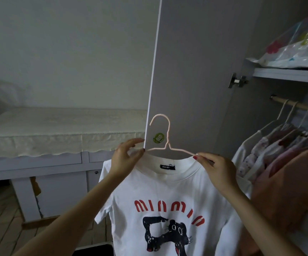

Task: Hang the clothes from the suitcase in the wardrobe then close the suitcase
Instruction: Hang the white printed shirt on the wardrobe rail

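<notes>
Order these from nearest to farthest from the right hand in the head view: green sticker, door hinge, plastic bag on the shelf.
From the right hand:
1. Green sticker, on the door, up-left of the hand.
2. Door hinge, above the hand.
3. Plastic bag, top shelf, far upper right.

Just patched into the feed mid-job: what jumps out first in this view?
A white T-shirt with red lettering and a dark cat print fills the centre, on a pale pink hanger. The left hand and right hand pinch its collar. At right, the open wardrobe's rail already carries hung clothes.
</notes>
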